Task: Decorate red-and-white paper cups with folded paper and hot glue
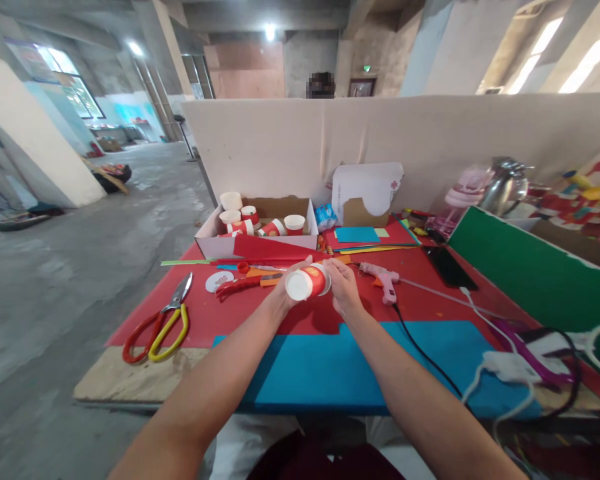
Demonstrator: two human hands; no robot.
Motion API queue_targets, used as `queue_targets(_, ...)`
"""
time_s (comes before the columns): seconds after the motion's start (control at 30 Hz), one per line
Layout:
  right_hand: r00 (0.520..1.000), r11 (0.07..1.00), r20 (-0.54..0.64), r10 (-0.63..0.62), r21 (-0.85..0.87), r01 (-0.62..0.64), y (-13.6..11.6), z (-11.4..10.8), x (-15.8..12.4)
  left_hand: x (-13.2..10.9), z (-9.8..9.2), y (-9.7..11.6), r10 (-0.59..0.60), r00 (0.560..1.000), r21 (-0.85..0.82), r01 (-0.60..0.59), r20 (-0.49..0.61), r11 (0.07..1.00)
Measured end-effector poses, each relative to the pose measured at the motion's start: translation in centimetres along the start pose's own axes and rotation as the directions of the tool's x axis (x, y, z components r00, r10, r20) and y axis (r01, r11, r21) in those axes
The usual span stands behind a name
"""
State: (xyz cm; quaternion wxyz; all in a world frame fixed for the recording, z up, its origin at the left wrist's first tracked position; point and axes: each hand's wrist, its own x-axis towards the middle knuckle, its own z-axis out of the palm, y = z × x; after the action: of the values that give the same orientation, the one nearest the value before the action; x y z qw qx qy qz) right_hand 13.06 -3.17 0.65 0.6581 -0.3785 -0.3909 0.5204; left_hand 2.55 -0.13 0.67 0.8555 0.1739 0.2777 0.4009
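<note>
Just in front of the cardboard box, both hands meet over the red table cover, and there's a red paper cup between them. The cup is on its side, one white end turned toward the camera. The left hand has its fingers curled round the cup's body, a firm clasp. The right hand closes on the far end, fingertips pinched at the rim, so both hands are grasping the same cup.

Inside the box sit more red-and-white cups, some upright, some tipped over. Right of the box and nearer the person lies a pink glue gun, close to the right hand, with its black cord trailing toward the table's near edge. Left of the box and nearer the person lie red-and-yellow-handled scissors, well apart from the hands. A blue sheet lies in front of the box, under both forearms.
</note>
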Motion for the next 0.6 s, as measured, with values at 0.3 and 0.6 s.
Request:
queue_targets(0.3,0.978,0.978,-0.074,0.193,0.089,-0.186,0.0,-2.5,1.8,-1.0,0.0,0.7,0.254,0.967,0.091,-0.254,0.012,0.963)
queue_targets(0.6,0.944,0.963,0.251,0.214,-0.218,-0.16,0.0,-2.0,1.1,-1.3,-1.9,4.5,0.374,0.914,-0.093,-0.39,-0.158,0.916)
